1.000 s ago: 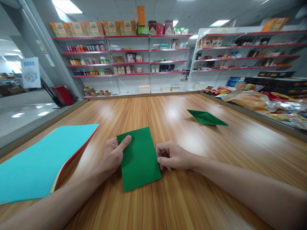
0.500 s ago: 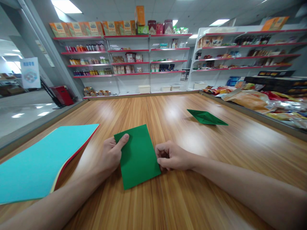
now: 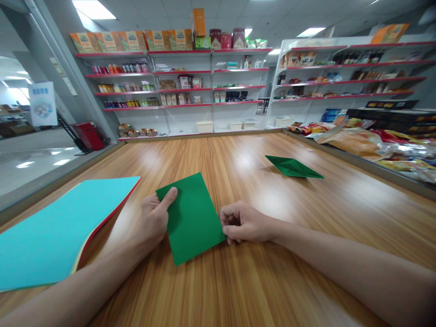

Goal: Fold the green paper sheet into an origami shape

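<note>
A green sheet of paper (image 3: 190,222), smooth and four-sided, is held tilted above the table in front of me. My left hand (image 3: 158,215) grips its upper left edge, thumb on top and the other fingers behind it. At the right edge, near the lower right corner, my right hand (image 3: 240,222) is closed with thumb and forefinger pinched at the paper; its fingertips are partly hidden. Farther right lies a folded green paper piece (image 3: 293,167), pointed at both ends with a raised middle.
A stack of coloured paper (image 3: 68,222), light blue on top, lies on the left of the wooden table (image 3: 272,281). Packaged snacks (image 3: 361,141) are heaped beyond its right edge. Shelves of goods (image 3: 184,86) stand behind.
My left hand and the green paper have shifted slightly left and up, with the paper turning a little. My right hand has hardly moved.
</note>
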Tool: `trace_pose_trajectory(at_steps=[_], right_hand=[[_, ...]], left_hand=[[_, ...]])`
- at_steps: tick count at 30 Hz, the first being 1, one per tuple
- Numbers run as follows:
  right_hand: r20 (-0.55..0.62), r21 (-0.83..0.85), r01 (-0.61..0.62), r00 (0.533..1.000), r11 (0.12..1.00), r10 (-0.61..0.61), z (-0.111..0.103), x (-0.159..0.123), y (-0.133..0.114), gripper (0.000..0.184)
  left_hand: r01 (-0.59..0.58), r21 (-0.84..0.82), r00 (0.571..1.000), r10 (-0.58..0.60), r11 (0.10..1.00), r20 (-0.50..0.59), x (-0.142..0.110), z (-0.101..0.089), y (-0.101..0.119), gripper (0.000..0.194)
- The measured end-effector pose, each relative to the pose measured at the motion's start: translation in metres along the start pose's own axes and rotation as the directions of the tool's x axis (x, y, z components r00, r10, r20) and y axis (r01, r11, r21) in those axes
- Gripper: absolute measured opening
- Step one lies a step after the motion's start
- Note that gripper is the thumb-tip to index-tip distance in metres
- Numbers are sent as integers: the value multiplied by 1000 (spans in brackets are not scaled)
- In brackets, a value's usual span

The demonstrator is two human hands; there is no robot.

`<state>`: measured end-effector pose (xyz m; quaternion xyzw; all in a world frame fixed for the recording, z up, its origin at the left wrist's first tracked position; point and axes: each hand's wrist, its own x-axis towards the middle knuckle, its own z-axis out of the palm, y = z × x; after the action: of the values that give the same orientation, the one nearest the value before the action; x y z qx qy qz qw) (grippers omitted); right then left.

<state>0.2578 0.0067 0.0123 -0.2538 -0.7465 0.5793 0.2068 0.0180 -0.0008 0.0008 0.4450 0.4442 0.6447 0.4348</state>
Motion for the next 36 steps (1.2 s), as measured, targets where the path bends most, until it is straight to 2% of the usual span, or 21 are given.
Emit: trace_pose_trajectory(at_steps=[5,10,15,19,25,27,30,34,36], right_hand=[[-4,-23,3,1000,1000,-3,0,-1,0,7],[6,5,-1,1000,1000,1,-1,-2,0,6],[-3,-27,6,1000,1000,-6,-1,-3,0,7],[16,-9,5,1000,1000,-5,-1,-3,-1,7],[28,-86,42,999,995,-40,0,-6,-4,6],[31,-35,27,999,999,-26,-1,-6,-3,4],[9,49,-1,1000,999,0,-2,-3,0,3],[-103,47,-4,995,999,9,-2,1,4,7],[-132,30,-8,991,1000,12,-1,2,4,12]], left_hand=[[13,-4,1000,-13,1000,-10,2,1,1,31],[20,-37,998,-22,999,-65,2,4,3,30],[17,-61,999,-19,998,-37,0,7,6,29],[-1,-46,997,-2,999,-77,3,4,5,29],[-9,-71,998,5,997,-67,8,3,3,29],[7,-52,999,-8,999,-34,7,3,2,29],[32,6,997,-32,999,77,3,1,0,30],[60,122,962,-90,991,256,-2,0,-3,35],[68,142,943,-110,988,313,-4,1,-2,36]])
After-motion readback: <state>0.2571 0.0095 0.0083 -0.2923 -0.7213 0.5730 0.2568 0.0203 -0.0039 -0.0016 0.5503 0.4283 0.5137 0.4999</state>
